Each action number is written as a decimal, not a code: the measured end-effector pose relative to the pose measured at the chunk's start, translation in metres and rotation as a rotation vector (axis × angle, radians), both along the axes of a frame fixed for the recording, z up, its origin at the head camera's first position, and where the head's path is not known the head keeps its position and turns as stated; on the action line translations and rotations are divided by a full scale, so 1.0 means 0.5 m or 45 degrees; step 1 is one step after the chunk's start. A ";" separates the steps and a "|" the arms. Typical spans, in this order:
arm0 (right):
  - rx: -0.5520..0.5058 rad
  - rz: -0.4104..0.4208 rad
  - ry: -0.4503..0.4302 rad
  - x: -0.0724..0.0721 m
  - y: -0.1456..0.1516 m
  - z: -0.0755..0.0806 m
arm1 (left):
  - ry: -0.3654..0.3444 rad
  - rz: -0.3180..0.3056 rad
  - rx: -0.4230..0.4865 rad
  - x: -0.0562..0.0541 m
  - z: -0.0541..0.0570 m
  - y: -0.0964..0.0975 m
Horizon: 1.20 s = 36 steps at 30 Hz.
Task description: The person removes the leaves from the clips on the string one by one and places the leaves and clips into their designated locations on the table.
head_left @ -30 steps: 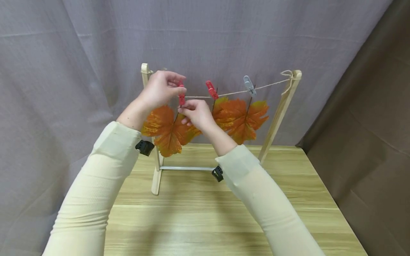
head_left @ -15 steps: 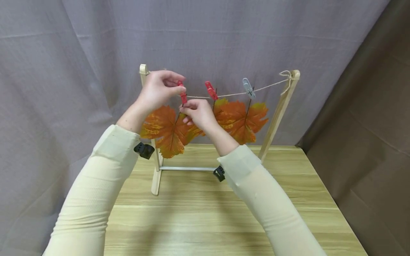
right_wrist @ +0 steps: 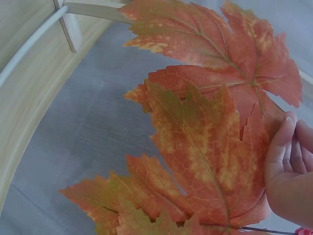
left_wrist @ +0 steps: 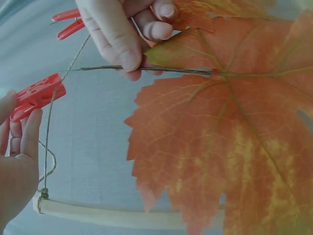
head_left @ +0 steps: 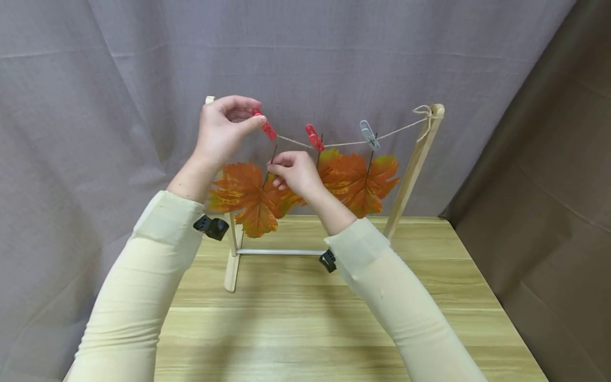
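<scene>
Clothespin and stem have drawn apart: the left hand, its grip pinched on the clothespin, has shifted up and left, lifting the string. The right hand has its grip clamped on the stem, the leaf spread below, so that hand seems to bear it; whether the stem's wiry tip touches the clothespin is unclear.

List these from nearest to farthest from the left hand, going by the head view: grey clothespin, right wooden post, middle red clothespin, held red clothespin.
From the left hand:
1. Held red clothespin: at its fingertips.
2. Middle red clothespin: to the right, on the string.
3. Grey clothespin: farther right along it.
4. Right wooden post: rightmost.
</scene>
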State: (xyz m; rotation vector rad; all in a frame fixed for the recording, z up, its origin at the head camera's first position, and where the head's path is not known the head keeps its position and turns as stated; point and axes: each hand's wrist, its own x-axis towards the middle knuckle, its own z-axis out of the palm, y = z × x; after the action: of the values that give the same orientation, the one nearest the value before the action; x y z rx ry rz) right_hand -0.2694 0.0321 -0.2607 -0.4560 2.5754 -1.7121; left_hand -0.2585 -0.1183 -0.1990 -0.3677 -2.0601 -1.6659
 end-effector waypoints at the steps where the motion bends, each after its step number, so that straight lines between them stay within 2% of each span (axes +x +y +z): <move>1: 0.004 0.002 0.004 0.001 0.000 0.000 | 0.016 -0.003 0.024 0.002 0.001 -0.002; 6: 0.033 0.001 0.003 0.003 0.001 -0.003 | 0.096 -0.040 0.116 0.012 0.005 -0.008; 10: 0.057 -0.005 -0.006 0.003 0.002 -0.007 | 0.115 -0.087 0.173 0.018 0.008 -0.010; 15: 0.062 0.001 -0.016 0.003 0.005 -0.016 | 0.106 -0.059 0.107 0.022 -0.002 -0.020; 21: 0.122 0.035 -0.021 0.005 0.007 -0.034 | 0.014 -0.034 0.060 0.030 -0.026 -0.043; 28: 0.181 0.086 -0.013 0.016 0.003 -0.059 | -0.165 -0.153 0.070 0.034 -0.054 -0.075; 31: 0.205 0.116 -0.001 0.023 0.000 -0.064 | -0.214 -0.166 0.054 0.036 -0.066 -0.089; 36: 0.187 0.163 0.013 0.033 -0.001 -0.074 | -0.247 -0.173 -0.046 0.044 -0.085 -0.108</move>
State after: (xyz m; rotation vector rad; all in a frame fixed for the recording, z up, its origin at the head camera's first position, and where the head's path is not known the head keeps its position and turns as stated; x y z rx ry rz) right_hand -0.2528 0.0317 -0.2975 -0.6098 2.5922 -1.4734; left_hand -0.2364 -0.1725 -0.2416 -0.3787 -2.2529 -1.8084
